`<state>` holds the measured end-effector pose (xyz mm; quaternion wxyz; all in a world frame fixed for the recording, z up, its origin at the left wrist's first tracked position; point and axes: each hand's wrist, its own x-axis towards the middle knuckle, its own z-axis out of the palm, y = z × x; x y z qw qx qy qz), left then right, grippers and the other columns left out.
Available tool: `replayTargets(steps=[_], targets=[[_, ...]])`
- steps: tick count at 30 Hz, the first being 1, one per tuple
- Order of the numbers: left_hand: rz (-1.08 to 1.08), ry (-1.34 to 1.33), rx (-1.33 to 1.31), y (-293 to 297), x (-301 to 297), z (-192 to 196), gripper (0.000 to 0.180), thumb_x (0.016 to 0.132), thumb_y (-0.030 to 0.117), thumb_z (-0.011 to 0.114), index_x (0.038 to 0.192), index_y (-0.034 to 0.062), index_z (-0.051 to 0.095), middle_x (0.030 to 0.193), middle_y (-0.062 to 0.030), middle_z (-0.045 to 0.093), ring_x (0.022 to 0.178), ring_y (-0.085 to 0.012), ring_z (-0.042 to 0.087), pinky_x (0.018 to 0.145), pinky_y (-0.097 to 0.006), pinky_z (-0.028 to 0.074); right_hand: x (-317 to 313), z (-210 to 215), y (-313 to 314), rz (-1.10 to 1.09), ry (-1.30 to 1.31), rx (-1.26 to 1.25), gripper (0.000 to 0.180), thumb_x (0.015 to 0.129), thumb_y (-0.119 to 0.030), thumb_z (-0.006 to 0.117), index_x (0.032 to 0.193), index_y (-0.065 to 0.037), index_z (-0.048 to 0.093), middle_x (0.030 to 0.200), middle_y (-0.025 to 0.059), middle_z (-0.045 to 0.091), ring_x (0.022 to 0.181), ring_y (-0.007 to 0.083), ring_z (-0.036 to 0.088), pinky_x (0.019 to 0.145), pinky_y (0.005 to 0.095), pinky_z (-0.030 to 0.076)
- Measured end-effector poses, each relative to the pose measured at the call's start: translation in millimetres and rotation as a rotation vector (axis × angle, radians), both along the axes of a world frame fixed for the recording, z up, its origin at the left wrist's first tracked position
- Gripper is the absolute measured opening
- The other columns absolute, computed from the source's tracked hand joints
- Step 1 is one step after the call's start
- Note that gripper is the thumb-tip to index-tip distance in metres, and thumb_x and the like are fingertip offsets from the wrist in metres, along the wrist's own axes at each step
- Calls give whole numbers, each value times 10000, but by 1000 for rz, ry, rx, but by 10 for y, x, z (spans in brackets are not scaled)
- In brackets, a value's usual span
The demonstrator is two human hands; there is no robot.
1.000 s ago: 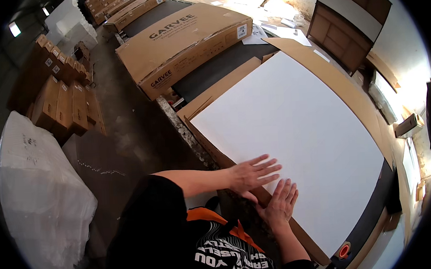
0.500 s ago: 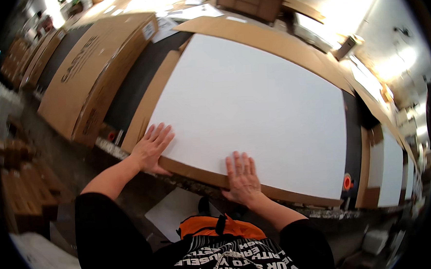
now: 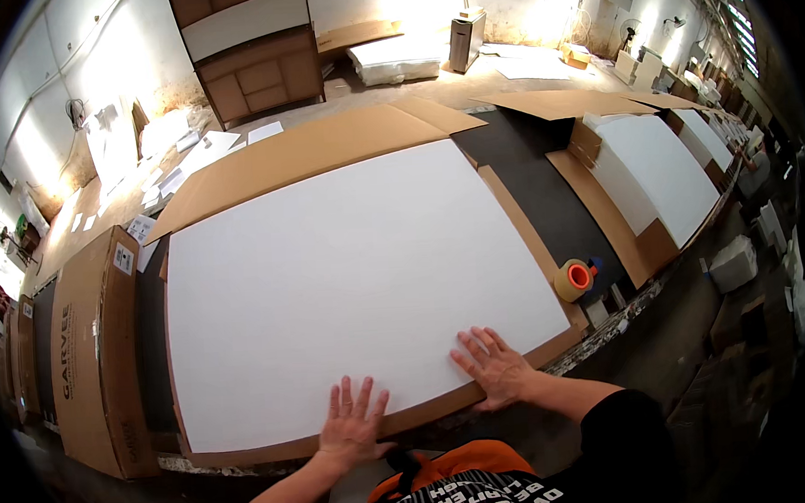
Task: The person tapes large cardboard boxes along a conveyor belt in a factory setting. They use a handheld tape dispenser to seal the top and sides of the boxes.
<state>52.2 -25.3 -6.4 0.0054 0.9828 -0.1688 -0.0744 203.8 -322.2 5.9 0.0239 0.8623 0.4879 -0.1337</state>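
Two bare hands lie flat, fingers spread, gripping nothing, on the near edge of a large smooth white rectangular foam panel (image 3: pixel 349 272): the left hand (image 3: pixel 352 425) near the middle of that edge, the right hand (image 3: pixel 493 367) toward its right corner. The panel rests inside a flattened brown corrugated cardboard carton (image 3: pixel 324 146) on the long workbench. Even, palm-down pressure should keep the sheet square within the carton. An orange-cored roll of tan packing tape (image 3: pixel 574 279) stands just beside the carton's right flap, possibly touching it.

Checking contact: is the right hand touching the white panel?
Touching: the head view shows the right hand lying flat, fingers spread, on the white panel.
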Motion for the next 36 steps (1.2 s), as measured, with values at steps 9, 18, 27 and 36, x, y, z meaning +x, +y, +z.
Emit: replayTargets(steps=[9,18,27,36], targets=[[188,164,-38,-471,134,81,914,614,579,757,1400,188,503,1480,-194,403,1381,-536,259,1136,-620,193,2659,-123,9,-443,-13,827,790,898,-365,653,1474,6,260,1503,247,295,1374,397,272,1145,460,228],[263,89,-112,-588,121,104,769,660,329,685,1405,268,502,1516,-55,410,1395,-358,361,1154,-492,271,6271,-1468,-11,-1350,792,1408,599,910,-630,537,1078,-58,591,989,58,619,839,179,583,630,331,486],[284,193,-257,-575,220,38,983,609,270,709,1513,291,324,1598,-40,249,1473,-365,192,1206,-511,161,8084,-857,183,-871,372,768,462,936,-461,553,1164,-60,575,1082,145,567,972,346,563,804,489,452],[266,243,-322,-581,231,64,1105,619,230,732,1559,269,152,1632,-63,107,1496,-370,51,1218,-518,106,5644,-536,146,-646,-226,1008,356,1005,-309,495,913,14,614,696,141,616,659,218,647,584,372,470]])
